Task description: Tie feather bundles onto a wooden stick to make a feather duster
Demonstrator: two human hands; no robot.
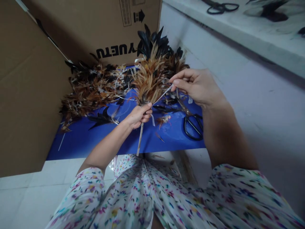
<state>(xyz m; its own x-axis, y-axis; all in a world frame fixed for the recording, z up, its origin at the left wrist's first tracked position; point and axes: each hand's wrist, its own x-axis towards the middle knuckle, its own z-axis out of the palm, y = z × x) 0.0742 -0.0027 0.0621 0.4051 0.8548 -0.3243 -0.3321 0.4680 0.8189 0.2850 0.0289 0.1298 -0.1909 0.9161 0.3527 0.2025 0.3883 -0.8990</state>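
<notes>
My left hand (140, 115) is closed round the stick of a feather duster (151, 74), just under its brown plumes. Black feathers crown the far end, and the bare stick (140, 140) sticks out below my fist. A thin white strip (162, 94) runs taut from the duster's base up to my right hand (194, 86), which pinches it between thumb and fingers. A short white tail hangs beside my left hand. Under my right forearm, black-handled scissors (193, 126) lie on the blue tabletop (114, 140), partly hidden.
A heap of brown and black feathers (92, 86) covers the table's left and back. Cardboard boxes (28, 89) wall off the left and far sides. At the right a white wall (250, 105) rises to a ledge (264, 28) holding another pair of scissors (222, 8).
</notes>
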